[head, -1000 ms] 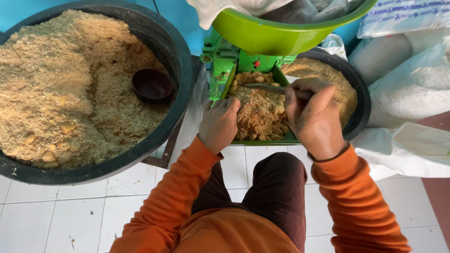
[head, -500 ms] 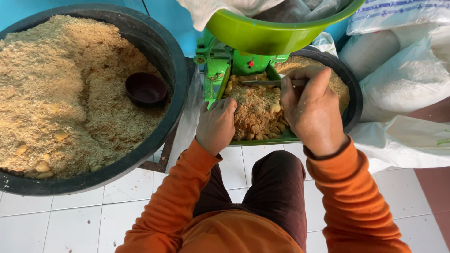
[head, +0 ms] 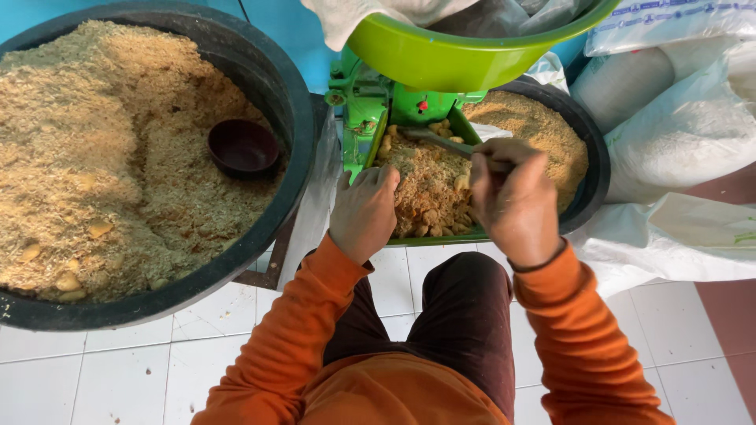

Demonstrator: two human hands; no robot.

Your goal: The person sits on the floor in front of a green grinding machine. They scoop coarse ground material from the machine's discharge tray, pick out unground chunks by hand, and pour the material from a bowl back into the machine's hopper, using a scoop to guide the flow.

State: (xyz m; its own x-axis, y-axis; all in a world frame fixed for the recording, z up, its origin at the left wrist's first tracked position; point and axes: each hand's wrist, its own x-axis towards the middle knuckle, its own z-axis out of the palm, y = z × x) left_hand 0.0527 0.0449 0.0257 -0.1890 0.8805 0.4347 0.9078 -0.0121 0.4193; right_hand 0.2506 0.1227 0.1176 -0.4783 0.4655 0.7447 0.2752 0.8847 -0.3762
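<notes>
Right hand [head: 512, 197] is gripping a metal tool [head: 441, 142], closed round its handle, over crumbs [head: 425, 189] in the green tray [head: 370, 142]. Left hand [head: 364, 211] is resting w/ fingers curled on the tray edge, touching crumbs. Dark cup [head: 242, 147] is sitting in the big tub [head: 291, 118] nearby.

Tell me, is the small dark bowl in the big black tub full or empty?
Empty. The small dark bowl sits upright on the crumbly tan meal in the big black tub, and its inside shows bare.
</notes>
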